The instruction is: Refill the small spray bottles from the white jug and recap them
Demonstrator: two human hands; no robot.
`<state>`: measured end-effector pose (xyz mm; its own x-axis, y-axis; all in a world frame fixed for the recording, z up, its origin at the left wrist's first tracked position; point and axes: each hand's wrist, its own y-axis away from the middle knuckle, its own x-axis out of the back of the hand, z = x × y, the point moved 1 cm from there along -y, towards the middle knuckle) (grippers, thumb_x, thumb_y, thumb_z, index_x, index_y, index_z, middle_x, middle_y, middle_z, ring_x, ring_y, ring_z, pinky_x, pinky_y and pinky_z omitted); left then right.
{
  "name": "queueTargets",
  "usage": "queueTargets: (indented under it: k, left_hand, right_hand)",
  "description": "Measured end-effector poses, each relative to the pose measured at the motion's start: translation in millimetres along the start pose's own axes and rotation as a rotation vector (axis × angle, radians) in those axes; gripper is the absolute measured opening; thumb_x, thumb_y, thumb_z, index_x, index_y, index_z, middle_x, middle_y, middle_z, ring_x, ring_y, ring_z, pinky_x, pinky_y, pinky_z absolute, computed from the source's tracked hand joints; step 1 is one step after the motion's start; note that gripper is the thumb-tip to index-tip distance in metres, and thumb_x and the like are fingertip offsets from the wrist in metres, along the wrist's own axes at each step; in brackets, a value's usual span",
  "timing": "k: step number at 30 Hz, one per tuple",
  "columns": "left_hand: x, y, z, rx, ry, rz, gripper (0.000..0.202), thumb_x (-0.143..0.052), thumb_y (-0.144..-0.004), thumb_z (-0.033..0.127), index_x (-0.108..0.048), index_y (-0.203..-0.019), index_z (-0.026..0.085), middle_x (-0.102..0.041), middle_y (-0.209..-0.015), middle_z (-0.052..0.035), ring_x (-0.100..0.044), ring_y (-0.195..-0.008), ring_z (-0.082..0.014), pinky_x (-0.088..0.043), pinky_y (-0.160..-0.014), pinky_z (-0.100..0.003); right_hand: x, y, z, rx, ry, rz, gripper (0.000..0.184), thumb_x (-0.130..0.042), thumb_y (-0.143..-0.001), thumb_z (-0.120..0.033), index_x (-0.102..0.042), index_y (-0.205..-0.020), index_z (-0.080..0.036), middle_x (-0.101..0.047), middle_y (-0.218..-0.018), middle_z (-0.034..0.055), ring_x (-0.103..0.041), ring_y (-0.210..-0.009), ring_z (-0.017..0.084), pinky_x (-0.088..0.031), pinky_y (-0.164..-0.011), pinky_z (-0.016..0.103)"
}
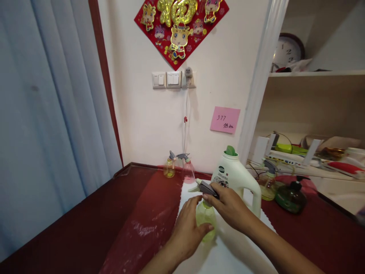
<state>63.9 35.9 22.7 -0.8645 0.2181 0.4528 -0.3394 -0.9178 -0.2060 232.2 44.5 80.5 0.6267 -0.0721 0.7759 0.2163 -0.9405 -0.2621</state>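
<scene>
A translucent yellow-green spray bottle (207,219) stands upright on a white sheet (228,251). My left hand (189,228) wraps round the bottle's left side, thumb across its front. Up at the top, my right hand (225,201) grips the grey spray head (208,189), whose pale nozzle points left. The head sits at the bottle's neck; whether it is screwed on cannot be made out. Just behind my right hand is a large pale green jug (238,171) with a handle, and something green sits in its open mouth.
Against the wall stand a small yellow spray bottle (169,169) and a pink spray bottle (188,171). To the right are another yellowish spray bottle (268,186) and a dark green pump bottle (291,198). Cluttered shelves (316,74) rise at the right, and a blue curtain (51,114) hangs left.
</scene>
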Motion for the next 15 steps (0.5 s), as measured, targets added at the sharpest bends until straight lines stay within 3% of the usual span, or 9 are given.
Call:
queueTargets:
  k: [8, 15]
  left_hand:
    - [-9.1, -4.6, -10.0, -0.022, -0.007, 0.056, 0.052, -0.067, -0.076, 0.016, -0.060, -0.128, 0.018, -0.064, -0.134, -0.0126, -0.055, -0.127, -0.0305, -0.038, -0.113, -0.045]
    - [-10.2, -3.2, -10.7, 0.001, 0.019, 0.078, 0.053, -0.068, -0.075, 0.016, -0.060, -0.128, 0.017, -0.064, -0.134, -0.0135, -0.054, -0.128, -0.0306, -0.037, -0.113, -0.045]
  right_hand:
    - [0.3, -2.9, -2.5, -0.012, 0.063, -0.060, 0.021, -0.045, -0.093, -0.042, -0.048, -0.081, -0.025, -0.064, -0.079, 0.0037, -0.060, -0.078, 0.024, -0.036, -0.069, 0.034]
    - [2.0, -9.3, -3.4, -0.044, 0.127, -0.125, 0.020, -0.048, -0.094, -0.038, -0.052, -0.080, -0.024, -0.068, -0.082, 0.0063, -0.063, -0.079, 0.025, -0.037, -0.070, 0.034]
